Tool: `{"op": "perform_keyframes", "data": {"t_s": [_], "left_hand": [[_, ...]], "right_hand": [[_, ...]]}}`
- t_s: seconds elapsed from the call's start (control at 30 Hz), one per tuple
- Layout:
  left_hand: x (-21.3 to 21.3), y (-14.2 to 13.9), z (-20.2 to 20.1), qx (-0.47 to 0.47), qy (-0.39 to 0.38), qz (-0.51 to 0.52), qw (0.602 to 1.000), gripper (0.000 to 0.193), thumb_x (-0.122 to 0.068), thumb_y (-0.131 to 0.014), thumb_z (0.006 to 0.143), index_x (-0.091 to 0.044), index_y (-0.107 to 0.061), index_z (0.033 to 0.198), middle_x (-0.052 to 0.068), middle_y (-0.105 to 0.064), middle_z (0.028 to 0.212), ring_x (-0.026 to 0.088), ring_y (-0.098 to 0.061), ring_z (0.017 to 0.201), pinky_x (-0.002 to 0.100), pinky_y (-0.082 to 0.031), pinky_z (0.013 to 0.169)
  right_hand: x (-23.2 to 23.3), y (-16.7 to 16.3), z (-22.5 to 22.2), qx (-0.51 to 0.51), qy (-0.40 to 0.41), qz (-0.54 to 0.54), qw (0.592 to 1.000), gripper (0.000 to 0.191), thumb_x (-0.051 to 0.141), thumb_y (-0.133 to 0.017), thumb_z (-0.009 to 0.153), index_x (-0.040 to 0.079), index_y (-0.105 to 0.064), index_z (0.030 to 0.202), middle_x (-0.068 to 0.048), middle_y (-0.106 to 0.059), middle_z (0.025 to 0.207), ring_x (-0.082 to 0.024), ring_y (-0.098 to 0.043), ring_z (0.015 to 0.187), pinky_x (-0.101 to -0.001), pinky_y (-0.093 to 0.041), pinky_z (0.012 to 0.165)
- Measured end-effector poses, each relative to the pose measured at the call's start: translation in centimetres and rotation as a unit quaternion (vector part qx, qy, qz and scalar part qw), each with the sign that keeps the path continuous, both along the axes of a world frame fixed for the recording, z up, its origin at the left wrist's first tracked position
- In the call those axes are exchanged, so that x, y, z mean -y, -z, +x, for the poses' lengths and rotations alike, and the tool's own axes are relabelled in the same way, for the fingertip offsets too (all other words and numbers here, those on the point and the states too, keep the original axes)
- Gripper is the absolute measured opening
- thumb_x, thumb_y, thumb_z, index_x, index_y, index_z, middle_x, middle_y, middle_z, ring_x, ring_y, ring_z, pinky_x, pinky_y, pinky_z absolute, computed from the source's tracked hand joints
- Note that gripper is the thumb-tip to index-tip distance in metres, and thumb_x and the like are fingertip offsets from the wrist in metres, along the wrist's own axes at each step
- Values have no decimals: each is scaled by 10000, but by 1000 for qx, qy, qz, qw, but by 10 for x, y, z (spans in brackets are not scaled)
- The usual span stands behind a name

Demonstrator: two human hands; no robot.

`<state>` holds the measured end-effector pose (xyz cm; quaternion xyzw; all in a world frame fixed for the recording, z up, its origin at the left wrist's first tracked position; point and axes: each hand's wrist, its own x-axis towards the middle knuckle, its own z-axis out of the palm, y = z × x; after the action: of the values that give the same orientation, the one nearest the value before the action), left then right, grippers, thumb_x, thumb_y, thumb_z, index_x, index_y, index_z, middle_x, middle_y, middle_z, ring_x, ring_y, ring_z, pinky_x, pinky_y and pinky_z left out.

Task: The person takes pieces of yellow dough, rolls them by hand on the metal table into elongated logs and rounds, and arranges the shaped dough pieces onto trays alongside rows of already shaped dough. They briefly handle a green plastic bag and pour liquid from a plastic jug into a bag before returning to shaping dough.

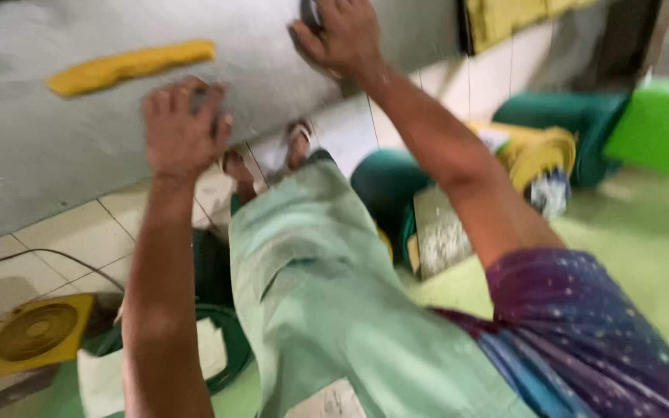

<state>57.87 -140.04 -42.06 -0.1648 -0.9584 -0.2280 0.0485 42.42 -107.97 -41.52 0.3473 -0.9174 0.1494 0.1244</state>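
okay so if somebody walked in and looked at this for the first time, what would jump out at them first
Probably the two bare arms reaching up: the left hand and the right hand both press on a big grey sheet that fills the upper left. Next, the yellow strip lying on that sheet stands out against the grey. Below the hands, pale green trousers run down the middle, over a tiled floor.
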Motion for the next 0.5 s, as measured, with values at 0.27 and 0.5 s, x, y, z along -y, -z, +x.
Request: {"op": "perform_keyframes", "data": {"t_s": [0.27,0.5], "left_hand": [[-9,-14,-7,-4,2,-20,1000,366,-409,-627,1126,-175,-700,1397,91,-574,1361,325,-524,1256,535,-393,1148],[-21,-31,-8,-54,0,-42,998,392,-357,-682,1014,-186,-713,1366,111,-586,1345,345,-517,1261,543,-374,1108]], "right_hand": [[23,-40,32,98,100,4,990,481,512,-637,969,64,-675,1141,-131,-673,986,-314,-649,921,-470,-504,846],[3,-57,102,179,174,14,968,379,422,-620,1032,134,-652,1276,-126,-643,1185,-324,-594,1201,-508,-434,1116]]}}
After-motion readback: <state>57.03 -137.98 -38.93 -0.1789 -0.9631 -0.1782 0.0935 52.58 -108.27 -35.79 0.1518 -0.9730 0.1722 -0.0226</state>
